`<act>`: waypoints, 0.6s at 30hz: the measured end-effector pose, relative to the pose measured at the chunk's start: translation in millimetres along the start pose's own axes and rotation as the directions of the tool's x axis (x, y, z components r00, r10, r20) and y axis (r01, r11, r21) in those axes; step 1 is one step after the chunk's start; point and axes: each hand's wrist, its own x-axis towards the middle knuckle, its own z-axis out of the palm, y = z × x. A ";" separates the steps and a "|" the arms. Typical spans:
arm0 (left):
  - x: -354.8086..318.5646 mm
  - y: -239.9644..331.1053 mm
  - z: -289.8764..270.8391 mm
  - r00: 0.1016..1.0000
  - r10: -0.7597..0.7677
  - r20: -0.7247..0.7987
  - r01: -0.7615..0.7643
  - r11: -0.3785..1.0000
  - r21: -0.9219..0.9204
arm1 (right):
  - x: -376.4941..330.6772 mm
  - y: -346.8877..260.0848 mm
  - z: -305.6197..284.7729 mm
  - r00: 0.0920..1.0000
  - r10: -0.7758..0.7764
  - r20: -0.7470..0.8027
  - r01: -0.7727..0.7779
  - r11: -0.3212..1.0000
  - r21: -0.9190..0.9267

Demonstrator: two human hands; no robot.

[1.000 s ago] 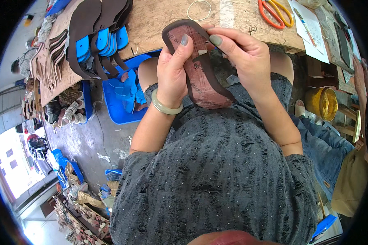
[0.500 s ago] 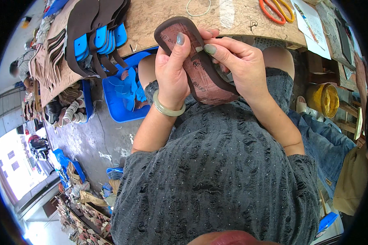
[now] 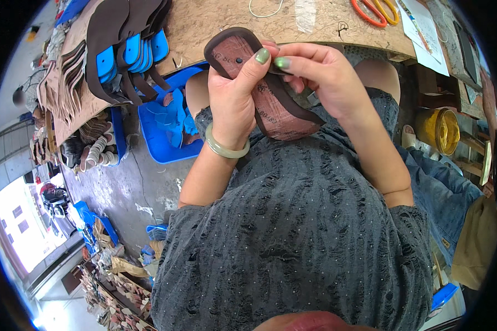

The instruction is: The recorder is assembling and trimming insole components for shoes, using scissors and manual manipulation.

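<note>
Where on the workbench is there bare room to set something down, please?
The workbench is bare between the dark brown pieces and pale loop, and between the red handle and front edge. Stacked tan pieces crowd its left.

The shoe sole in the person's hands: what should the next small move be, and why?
Probably, the left hand should press its thumb lightly on the shoe sole to steady it: that thumb lies across the reddish face, while the right hand has thumb and fingers together at the dark edge. The fingers hide what they pinch.
</note>
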 end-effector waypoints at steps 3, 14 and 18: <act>2.7 -7.5 -4.5 0.999 0.042 -0.015 -0.042 0.998 0.044 | 2.5 -5.4 -4.1 1.000 0.000 -0.013 0.001 0.999 0.053; 7.7 -5.8 -11.5 0.994 0.100 -0.035 -0.100 0.995 0.014 | 29.4 -88.7 -103.6 0.743 -0.646 -0.175 -0.269 -0.049 -0.962; 6.4 -0.9 -8.3 0.994 0.088 -0.061 -0.088 0.996 -0.005 | 53.9 -82.8 -224.8 0.924 -0.345 -0.167 -0.212 -0.098 -0.972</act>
